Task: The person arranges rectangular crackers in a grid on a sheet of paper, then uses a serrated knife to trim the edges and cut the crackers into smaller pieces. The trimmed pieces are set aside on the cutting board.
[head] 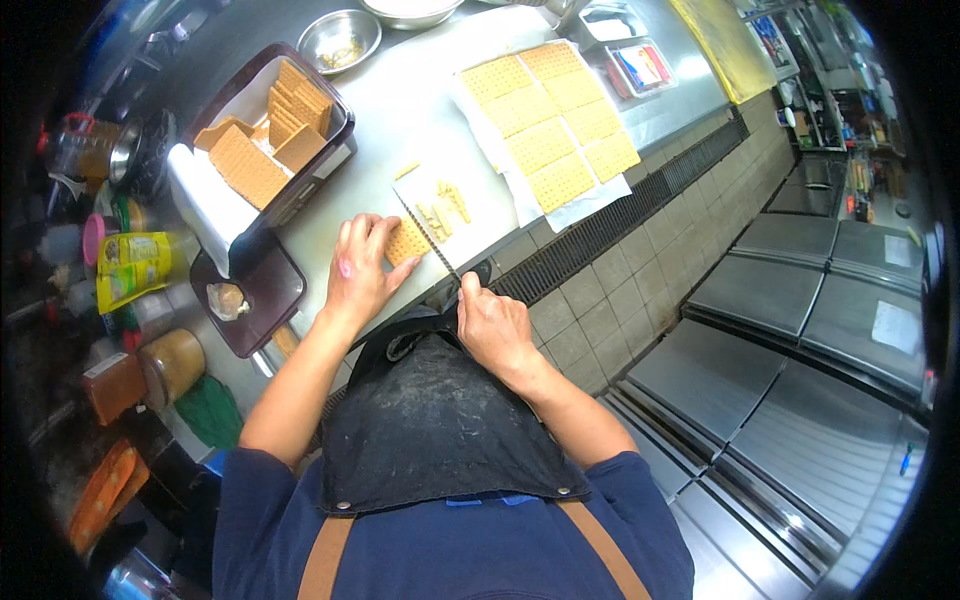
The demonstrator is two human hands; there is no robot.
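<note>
My left hand presses on a small yellow perforated cracker near the front edge of a white cutting board. In my right hand is the handle end of a serrated knife, its thin blade lying along the cracker's right side. Cut cracker strips are scattered just beyond the blade, and a single strip lies near its tip. Several whole yellow perforated crackers are laid in two rows on white paper to the right. Browner crackers stand and lean in a dark, paper-lined container at the left.
A dark lid holding a small plastic bag lies left of the board. Steel bowls stand at the back. A clear plastic box is at the back right. A yellow pouch and a jar stand at far left.
</note>
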